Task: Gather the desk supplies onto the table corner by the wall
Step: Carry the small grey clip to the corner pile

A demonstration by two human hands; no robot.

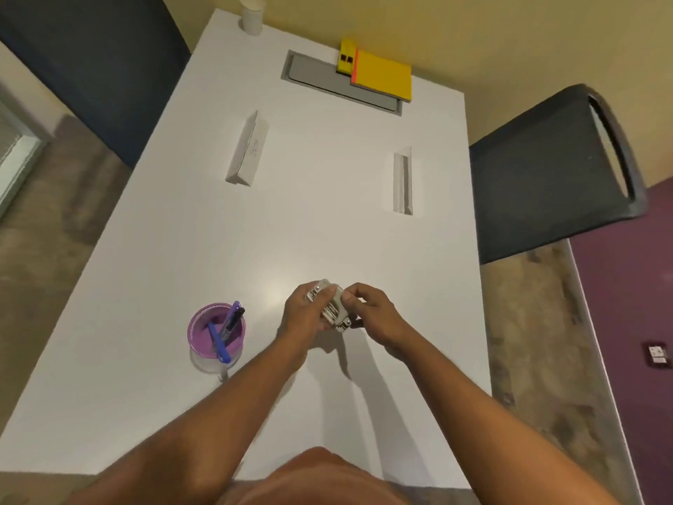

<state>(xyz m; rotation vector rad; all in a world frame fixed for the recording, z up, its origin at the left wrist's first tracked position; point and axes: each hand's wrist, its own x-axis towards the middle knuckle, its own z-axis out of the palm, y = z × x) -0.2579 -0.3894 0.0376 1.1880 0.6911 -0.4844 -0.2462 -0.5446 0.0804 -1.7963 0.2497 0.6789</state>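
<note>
While you look down from the head camera, both of your hands meet over the near middle of the white table (327, 220), holding one item between them: a small silver metal object (333, 307), apparently a stapler or punch, though blur keeps you from telling which. Your left hand (306, 315) has its fingers curled round the object's left side; your right hand (368, 311) pinches its right edge with bent fingers and thumb. It appears lifted just above the tabletop, a shadow lying beneath it. To your left, near the hands but apart from them, stands a purple cup (216, 331) holding blue and dark pens (227, 328). Further up the table lie two white folded card pieces, one on the left (247, 149) and one on the right (403, 182), well apart. At the far end by the wall, a yellow notebook (382, 74) with an orange edge overlaps a grey recessed panel (320, 76), and a small yellow block (346, 57) touches the notebook's left side. A white paper cup (251, 16) stands at the far left corner. A dark chair (553, 169) sits beside the table's right edge.
</note>
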